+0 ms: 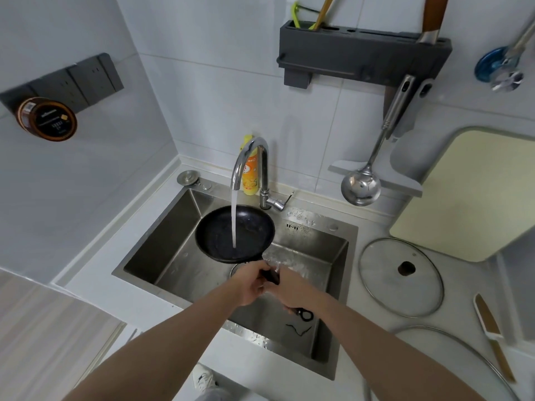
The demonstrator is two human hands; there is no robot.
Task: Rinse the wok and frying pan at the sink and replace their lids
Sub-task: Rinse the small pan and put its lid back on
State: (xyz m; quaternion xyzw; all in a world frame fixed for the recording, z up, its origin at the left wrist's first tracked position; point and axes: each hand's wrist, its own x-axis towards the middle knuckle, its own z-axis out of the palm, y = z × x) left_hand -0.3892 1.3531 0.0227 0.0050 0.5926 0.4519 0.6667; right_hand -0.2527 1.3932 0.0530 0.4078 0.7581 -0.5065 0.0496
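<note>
A black frying pan (235,233) hangs over the steel sink (341,256), held level under the faucet (249,163). A stream of water (234,221) falls into the pan. My left hand (251,282) and my right hand (292,287) both grip the pan's black handle (272,276), left ahead of right. The handle's end ring shows below my right wrist. A small glass lid (401,276) with a dark knob lies flat on the counter right of the sink. The rim of a larger glass lid (463,347) curves along the lower right. No wok is in view.
A yellow detergent bottle (250,175) stands behind the faucet. A ladle (362,183) and a spatula hang from the grey wall rack (362,59). A pale cutting board (463,195) leans at the right. A knife (492,334) lies near the counter's right edge. A dark jar (46,118) is at the left.
</note>
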